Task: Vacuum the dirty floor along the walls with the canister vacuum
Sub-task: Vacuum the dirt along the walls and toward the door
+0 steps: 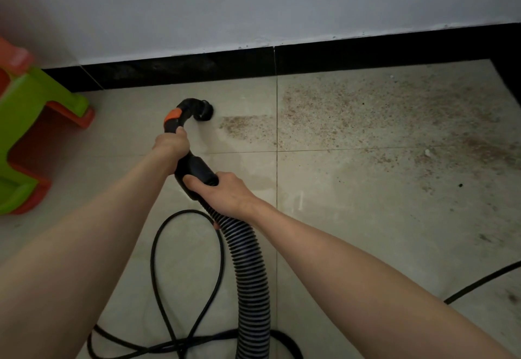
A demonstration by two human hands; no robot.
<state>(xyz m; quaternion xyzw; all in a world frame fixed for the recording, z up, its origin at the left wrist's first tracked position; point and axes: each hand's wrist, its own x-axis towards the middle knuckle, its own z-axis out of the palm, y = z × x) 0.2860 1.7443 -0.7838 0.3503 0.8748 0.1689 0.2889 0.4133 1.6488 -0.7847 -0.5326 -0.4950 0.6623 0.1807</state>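
Observation:
A black vacuum nozzle (205, 110) with an orange collar (172, 115) points down at the beige tiled floor, close to the black skirting board (225, 65). My left hand (170, 144) grips the curved handle just below the collar. My right hand (222, 192) grips the black cuff where the ribbed hose (251, 274) begins. Brown dirt (366, 116) is strewn over the tiles to the right of the nozzle, starting a short way from it. The canister itself is out of view.
A green and orange plastic stool (31, 133) stands at the left by the wall. A black power cable (186, 274) loops on the floor under my arms, and another stretch (479, 282) runs at the lower right. The white wall (253, 3) rises behind.

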